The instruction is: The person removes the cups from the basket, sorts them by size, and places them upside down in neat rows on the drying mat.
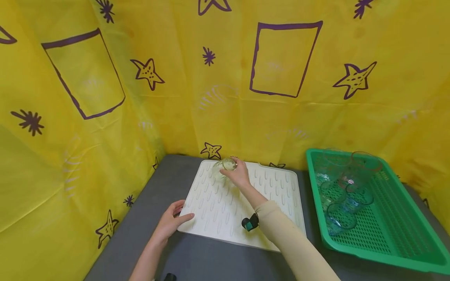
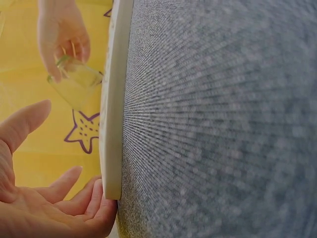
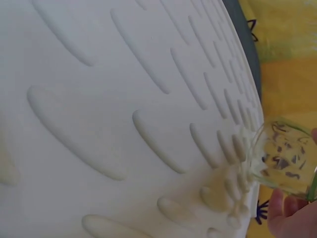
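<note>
In my right hand (image 1: 239, 173) is a clear, faintly green drinking glass (image 1: 218, 171), held by thumb and fingers near its narrower end. It is tilted over the back left part of a white ridged drying mat (image 1: 211, 210). The right wrist view shows the wider rim of the glass (image 3: 255, 153) close to the ridges, with fingers (image 3: 292, 213) at the other end. My left hand (image 1: 170, 220) is at the mat's left front edge. Its fingertips (image 2: 101, 198) touch the edge, while the thumb (image 2: 29, 124) is spread apart from it.
A green plastic basket (image 1: 390, 249) stands to the right of the mat, with several glasses (image 1: 341, 218) grouped at its left side. Yellow patterned cloth (image 1: 225, 78) hangs behind and to the left. The table (image 1: 207, 261) is dark grey.
</note>
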`<act>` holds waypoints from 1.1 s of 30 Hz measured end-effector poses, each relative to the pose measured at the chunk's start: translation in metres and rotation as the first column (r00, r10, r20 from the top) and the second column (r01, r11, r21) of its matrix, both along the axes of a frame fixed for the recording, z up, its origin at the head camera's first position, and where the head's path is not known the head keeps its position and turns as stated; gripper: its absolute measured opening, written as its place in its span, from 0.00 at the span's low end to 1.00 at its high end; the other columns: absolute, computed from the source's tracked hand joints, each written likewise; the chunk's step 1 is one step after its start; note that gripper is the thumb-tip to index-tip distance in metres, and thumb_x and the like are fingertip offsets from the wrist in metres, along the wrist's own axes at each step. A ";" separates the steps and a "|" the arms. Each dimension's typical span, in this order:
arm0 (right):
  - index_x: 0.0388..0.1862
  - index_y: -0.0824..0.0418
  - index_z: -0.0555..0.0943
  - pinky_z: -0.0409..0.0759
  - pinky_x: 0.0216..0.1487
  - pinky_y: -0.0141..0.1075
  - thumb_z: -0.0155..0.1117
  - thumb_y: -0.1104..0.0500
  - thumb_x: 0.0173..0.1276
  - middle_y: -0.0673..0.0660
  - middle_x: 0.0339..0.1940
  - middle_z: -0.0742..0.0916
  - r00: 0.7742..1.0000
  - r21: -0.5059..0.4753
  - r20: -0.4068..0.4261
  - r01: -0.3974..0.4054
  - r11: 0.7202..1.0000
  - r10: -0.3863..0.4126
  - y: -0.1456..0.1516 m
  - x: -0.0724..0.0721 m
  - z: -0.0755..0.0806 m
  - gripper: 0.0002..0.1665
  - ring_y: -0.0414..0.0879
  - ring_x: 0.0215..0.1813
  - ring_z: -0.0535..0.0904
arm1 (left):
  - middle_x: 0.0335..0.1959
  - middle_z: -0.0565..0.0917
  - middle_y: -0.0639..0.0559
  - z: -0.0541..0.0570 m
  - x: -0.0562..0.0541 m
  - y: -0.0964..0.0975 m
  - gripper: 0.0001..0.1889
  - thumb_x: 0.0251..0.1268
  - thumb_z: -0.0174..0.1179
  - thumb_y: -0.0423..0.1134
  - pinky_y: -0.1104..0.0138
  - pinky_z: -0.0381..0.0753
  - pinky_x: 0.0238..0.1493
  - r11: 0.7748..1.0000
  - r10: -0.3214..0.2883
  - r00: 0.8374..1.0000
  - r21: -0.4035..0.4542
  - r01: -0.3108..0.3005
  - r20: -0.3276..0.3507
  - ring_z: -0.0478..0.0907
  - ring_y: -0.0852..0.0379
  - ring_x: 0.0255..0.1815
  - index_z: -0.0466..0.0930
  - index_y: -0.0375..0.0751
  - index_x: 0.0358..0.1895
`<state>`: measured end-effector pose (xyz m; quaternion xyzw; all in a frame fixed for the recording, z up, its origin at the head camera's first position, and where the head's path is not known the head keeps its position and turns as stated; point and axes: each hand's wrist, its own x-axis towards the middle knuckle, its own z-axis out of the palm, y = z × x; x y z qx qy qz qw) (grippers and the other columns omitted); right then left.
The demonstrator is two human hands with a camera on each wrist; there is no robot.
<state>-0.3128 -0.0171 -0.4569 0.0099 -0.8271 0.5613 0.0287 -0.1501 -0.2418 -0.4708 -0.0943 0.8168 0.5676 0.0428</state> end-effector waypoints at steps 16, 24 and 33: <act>0.66 0.66 0.71 0.73 0.59 0.48 0.77 0.54 0.54 0.64 0.60 0.75 1.000 -0.012 -0.012 0.001 1.000 -0.001 -0.007 -0.007 -0.004 0.43 0.58 0.59 0.72 | 0.67 0.66 0.31 -0.002 0.000 0.000 0.39 0.56 0.70 0.39 0.46 0.59 0.68 1.000 0.010 1.000 0.001 -0.010 -0.012 0.59 0.35 0.70 0.62 0.28 0.68; 0.66 0.65 0.71 0.75 0.55 0.47 0.78 0.55 0.53 0.63 0.59 0.75 1.000 -0.025 -0.018 0.005 1.000 -0.005 -0.012 -0.011 -0.010 0.43 0.57 0.57 0.73 | 0.66 0.68 0.31 -0.003 0.001 0.002 0.38 0.56 0.71 0.39 0.46 0.61 0.67 1.000 0.010 1.000 0.003 -0.010 -0.016 0.61 0.36 0.68 0.64 0.28 0.67; 0.66 0.64 0.71 0.69 0.62 0.48 0.78 0.54 0.53 0.64 0.62 0.74 0.997 0.036 -0.065 -0.034 0.999 0.036 -0.023 -0.015 -0.016 0.43 0.58 0.63 0.68 | 0.67 0.66 0.31 -0.001 0.001 0.001 0.38 0.57 0.70 0.40 0.45 0.60 0.67 1.000 0.006 1.000 -0.012 -0.006 -0.001 0.59 0.35 0.70 0.63 0.30 0.68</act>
